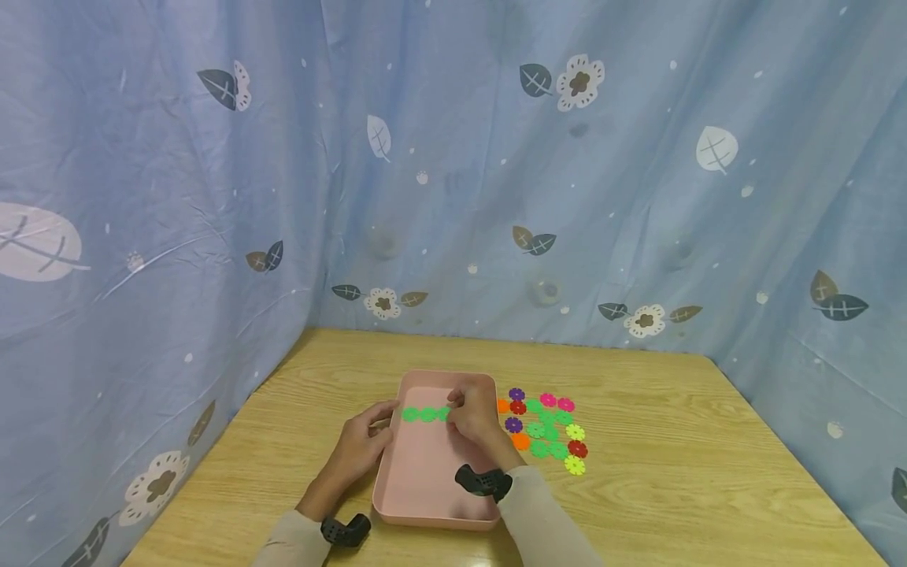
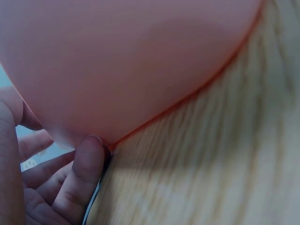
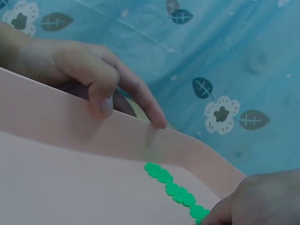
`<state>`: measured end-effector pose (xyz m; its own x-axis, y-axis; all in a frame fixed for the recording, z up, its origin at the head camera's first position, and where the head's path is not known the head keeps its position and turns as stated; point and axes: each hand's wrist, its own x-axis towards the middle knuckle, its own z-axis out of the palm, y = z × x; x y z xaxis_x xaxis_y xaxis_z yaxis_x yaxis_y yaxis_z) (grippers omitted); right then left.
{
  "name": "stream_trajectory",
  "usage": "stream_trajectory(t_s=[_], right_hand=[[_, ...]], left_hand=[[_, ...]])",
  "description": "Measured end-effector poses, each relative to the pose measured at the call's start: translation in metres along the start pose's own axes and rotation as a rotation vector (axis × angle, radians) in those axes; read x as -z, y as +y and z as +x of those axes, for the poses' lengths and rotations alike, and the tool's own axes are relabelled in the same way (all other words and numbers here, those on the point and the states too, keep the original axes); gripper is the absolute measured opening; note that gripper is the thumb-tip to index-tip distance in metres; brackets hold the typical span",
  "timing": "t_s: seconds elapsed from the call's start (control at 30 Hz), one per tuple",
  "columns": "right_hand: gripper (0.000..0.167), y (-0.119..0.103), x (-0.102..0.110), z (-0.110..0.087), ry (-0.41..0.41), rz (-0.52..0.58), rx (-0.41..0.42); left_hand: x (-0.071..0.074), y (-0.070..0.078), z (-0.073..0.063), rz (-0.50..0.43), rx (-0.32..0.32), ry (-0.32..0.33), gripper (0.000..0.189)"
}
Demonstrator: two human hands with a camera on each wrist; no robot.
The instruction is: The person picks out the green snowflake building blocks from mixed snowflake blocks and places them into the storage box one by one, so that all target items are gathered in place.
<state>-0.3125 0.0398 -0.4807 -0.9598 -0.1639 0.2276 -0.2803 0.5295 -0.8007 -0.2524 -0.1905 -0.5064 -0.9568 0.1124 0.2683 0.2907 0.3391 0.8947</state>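
A pink tray (image 1: 432, 472) stands on the table. Across its far part runs a row of green flower-shaped discs (image 1: 428, 414), also in the right wrist view (image 3: 180, 194). My left hand (image 1: 363, 442) holds the tray's left rim, thumb over the edge and index finger along it, as the right wrist view shows (image 3: 101, 77). My right hand (image 1: 476, 413) is inside the tray, thumb and fingers pinching the green disc at the row's right end (image 3: 198, 213). The fingers partly cover that disc.
Right of the tray lie several loose flower-shaped discs: green (image 1: 550, 433), purple (image 1: 513, 425), orange (image 1: 520, 442), red (image 1: 577, 449), pink (image 1: 549, 400) and yellow (image 1: 575, 466). A blue patterned curtain (image 1: 468, 197) hangs around the wooden table (image 1: 659, 472).
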Motion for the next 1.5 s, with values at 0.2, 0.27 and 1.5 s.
stream_trajectory(t_s=[0.2,0.27,1.5], right_hand=[[0.019,0.001,0.001,0.000,0.009,-0.035,0.022],[0.018,0.001,0.001,0.000,0.019,-0.056,0.031],[0.033,-0.015,0.018,-0.003,0.011,-0.055,0.137]], left_hand=[[-0.003,-0.001,0.001,0.028,-0.001,0.003,0.047],[-0.003,0.000,0.002,0.037,-0.003,0.007,0.047],[-0.002,0.005,0.002,0.025,0.025,0.009,0.049]])
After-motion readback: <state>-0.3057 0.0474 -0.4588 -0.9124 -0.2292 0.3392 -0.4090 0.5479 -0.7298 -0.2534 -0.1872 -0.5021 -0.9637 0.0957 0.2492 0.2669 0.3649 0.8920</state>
